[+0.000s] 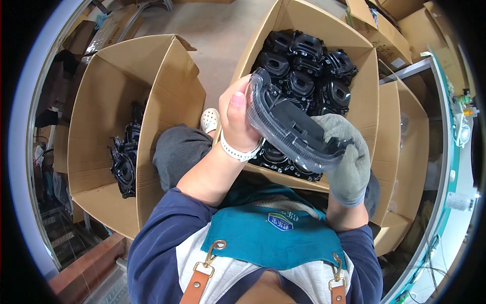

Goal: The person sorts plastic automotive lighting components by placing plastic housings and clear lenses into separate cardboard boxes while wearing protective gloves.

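The person holds a curved black plastic part [296, 126] up in front of the chest, between both hands. The part is wrapped in clear, glossy film, with a rounded outer rim and a flat black block at its middle.

The left hand [238, 119] is bare (a white band sits on its wrist) and is closed on the left end of the part, the thumb lying up along the near face and the fingers curled behind the rim. The right hand [347, 152] wears a grey knitted glove and is clamped on the right, lower end of the part, with the glove's fingers wrapped over its edge.

Just beyond the hands stands an open cardboard box [364, 66], its flaps raised, filled with stacked black moulded parts [309, 66] of a similar kind; the held part hangs over this box's near edge. To the left, well apart from the hands, a second open cardboard box [101, 101] holds a smaller heap of black parts [124, 159] in its far-left corner. Between the two boxes a knee in grey cloth [177, 149] shows, and beyond it a white perforated shoe [209, 120] on the pale floor [217, 30].

More cardboard boxes [400, 35] stand at the far right. Nearest the camera are a teal apron bib [276, 235] with brown leather straps and dark blue sleeves.
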Tool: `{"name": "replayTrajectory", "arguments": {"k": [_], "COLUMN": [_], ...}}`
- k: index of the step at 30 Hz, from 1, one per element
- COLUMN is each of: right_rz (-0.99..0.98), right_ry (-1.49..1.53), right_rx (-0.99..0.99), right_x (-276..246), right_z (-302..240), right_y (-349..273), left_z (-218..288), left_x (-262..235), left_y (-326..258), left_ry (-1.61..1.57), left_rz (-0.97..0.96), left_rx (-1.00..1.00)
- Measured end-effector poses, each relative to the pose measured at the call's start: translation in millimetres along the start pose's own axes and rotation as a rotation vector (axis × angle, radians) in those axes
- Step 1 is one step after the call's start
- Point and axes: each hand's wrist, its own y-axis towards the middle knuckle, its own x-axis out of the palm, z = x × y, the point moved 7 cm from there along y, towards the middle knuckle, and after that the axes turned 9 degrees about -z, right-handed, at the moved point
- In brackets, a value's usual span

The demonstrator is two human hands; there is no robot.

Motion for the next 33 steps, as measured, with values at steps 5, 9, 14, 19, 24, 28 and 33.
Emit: {"name": "replayTrajectory", "arguments": {"k": [5, 9, 14, 19, 24, 28, 33], "right_rz": [0.021, 0.105, 0.056, 0.056, 0.097, 0.143, 0.026], "right_ry": [-0.091, -0.073, -0.032, -0.25, -0.082, -0.045, 0.001], "right_rx": [-0.108, -0.079, -0.072, -0.035, -0.068, -0.129, 0.028], "right_x": [-2, 2, 4, 7, -4, -1, 12], "right_z": [-5, -4, 2, 0, 4, 19, 20], "right_y": [-2, -9, -10, -15, -13, -10, -11], "left_z": [-7, -10, -1, -1, -11, -4, 17], "left_x": [4, 2, 1, 2, 8, -4, -5], "left_y": [-3, -4, -4, -5, -16, -8, -2], "left_ry": [-0.015, -0.033, 0.062, 0.099, 0.057, 0.162, 0.078], "left_rz": [-0.032, -0.041, -0.016, -0.029, 0.008, 0.073, -0.084], "left_rx": [-0.042, -0.081, -0.05, -0.046, -0.09, 0.03, 0.235]}}
